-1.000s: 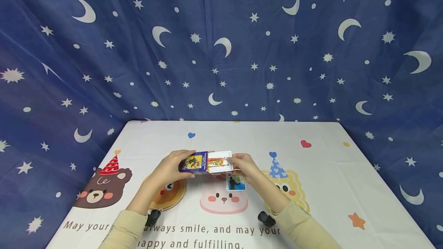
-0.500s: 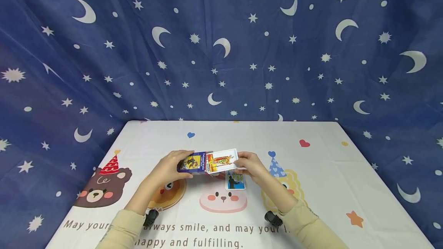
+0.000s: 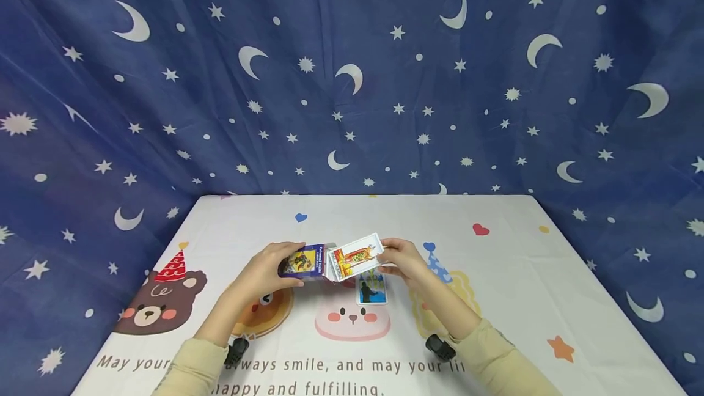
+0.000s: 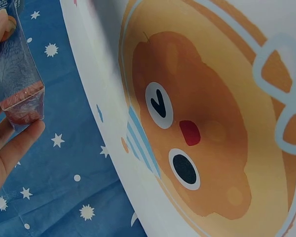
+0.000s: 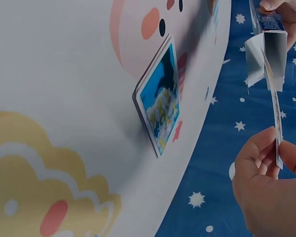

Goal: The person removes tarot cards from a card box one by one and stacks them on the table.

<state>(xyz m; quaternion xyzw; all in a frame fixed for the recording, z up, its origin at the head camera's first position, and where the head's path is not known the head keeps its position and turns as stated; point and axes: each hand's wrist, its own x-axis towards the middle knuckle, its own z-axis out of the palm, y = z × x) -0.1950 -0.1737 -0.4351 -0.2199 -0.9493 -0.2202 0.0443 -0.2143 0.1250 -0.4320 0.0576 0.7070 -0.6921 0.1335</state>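
Note:
My left hand [image 3: 271, 271] grips a purple tarot card box [image 3: 302, 261] with a yellow picture, held sideways with its mouth to the right. In the left wrist view the box end [image 4: 19, 94] looks wrapped in clear film, fingers along its edge. My right hand [image 3: 405, 261] pinches the outer end of a tarot card [image 3: 357, 256] with an orange-robed figure. The card slants up to the right, its inner end at the box mouth. In the right wrist view the box's open flap [image 5: 255, 59] shows. A small stack of cards [image 3: 372, 293] lies face up below.
A white cloth printed with cartoon animals [image 3: 352, 316] and lettering covers the table. Behind it hangs a dark blue curtain [image 3: 352, 139] with stars and moons. A black wrist device [image 3: 238, 350] sits at the left wrist, and another black device [image 3: 440, 347] at the right.
The card has slid farther out to the right and tilted upward with my right hand. The left hand and box have shifted slightly left. The stack on the table stays put.

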